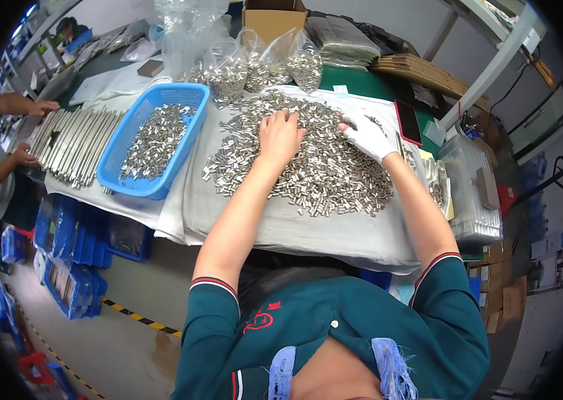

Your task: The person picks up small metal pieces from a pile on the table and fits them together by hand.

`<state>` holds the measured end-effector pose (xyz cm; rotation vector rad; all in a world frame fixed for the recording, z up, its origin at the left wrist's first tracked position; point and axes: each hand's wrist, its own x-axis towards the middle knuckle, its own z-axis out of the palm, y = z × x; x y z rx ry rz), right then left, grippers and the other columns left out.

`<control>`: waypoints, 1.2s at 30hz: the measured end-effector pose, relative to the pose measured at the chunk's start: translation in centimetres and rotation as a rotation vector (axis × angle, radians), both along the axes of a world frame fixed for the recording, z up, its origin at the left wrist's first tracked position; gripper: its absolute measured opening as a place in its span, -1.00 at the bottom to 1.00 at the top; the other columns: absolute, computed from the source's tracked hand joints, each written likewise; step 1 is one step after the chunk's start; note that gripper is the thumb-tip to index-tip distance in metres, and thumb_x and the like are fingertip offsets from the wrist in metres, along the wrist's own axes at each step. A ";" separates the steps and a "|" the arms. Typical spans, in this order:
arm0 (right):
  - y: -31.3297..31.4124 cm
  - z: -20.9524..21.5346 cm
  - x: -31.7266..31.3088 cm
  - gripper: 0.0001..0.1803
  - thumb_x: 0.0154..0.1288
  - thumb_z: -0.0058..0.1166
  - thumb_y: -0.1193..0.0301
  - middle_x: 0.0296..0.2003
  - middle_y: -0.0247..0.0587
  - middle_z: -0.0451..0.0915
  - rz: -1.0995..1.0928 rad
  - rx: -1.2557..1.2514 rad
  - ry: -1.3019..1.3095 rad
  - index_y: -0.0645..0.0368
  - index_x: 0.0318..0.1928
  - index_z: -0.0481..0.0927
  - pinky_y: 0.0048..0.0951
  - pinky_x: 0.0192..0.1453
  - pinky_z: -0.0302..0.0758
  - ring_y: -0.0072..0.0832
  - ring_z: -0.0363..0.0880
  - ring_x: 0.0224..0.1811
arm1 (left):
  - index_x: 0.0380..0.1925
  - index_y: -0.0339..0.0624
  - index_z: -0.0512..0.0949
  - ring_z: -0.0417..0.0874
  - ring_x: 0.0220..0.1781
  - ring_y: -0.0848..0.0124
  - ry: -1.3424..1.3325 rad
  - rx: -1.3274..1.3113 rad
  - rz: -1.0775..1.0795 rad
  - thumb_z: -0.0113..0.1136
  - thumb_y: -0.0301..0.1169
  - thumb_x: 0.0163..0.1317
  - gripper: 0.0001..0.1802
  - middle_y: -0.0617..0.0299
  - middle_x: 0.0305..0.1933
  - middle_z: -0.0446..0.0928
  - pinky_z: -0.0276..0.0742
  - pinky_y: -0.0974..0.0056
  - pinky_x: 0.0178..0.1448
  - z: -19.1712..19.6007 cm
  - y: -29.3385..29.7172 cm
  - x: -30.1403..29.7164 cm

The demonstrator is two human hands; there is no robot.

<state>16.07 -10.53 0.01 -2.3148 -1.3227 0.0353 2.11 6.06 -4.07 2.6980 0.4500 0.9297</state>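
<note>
A broad heap of small shiny metal cylinders [325, 177] is spread over a white cloth [281, 233] on the table. My left hand [280, 139] is bare and rests on the upper middle of the heap, its fingers apart among the pieces. On the heap's right side lies my right hand [369, 139] in a white glove with bare fingertips. Its fingers seem loosely spread on the pieces, though some are hidden. I see nothing clearly held in either hand. Left of the heap stands a blue plastic basket [185, 150] partly filled with similar metal pieces.
Clear bags of metal pieces [305, 67] and a cardboard box [271, 27] stand behind the heap. A red-edged phone [408, 122] lies at the right, near clear plastic trays [475, 200]. At far left, another person's hands [25, 155] hold a row of metal rods [75, 147].
</note>
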 end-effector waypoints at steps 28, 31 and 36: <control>-2.2 2.3 -7.4 -0.56 0.28 -0.17 0.19 0.00 -0.14 0.45 0.246 0.135 0.455 0.20 0.06 0.39 -0.46 0.16 0.24 -0.38 0.39 0.05 | -0.30 -0.14 0.51 0.53 -0.15 0.21 0.425 -0.222 -0.441 0.11 -0.38 0.01 -0.79 0.14 -0.26 0.53 0.42 0.19 -0.06 5.9 -1.2 -4.8; -3.7 2.0 -7.6 -0.59 0.22 -0.02 0.26 -0.05 -0.21 0.48 0.131 0.201 0.460 0.20 0.03 0.43 -0.51 0.14 0.25 -0.47 0.39 0.03 | -0.36 -0.11 0.52 0.53 -0.16 0.19 0.384 -0.097 -0.478 0.13 -0.37 -0.04 -0.81 0.14 -0.31 0.53 0.42 0.15 -0.08 5.2 -2.3 -3.6; -4.3 2.0 -8.1 -0.66 0.06 0.11 0.35 -0.17 -0.09 0.49 0.151 0.245 -0.036 0.17 -0.11 0.51 -0.34 0.07 0.32 -0.20 0.42 -0.04 | -0.43 -0.12 0.51 0.56 -0.27 0.21 0.432 -0.051 -0.483 0.14 -0.34 -0.03 -0.85 0.16 -0.40 0.54 0.44 0.16 -0.19 4.9 -2.8 -2.2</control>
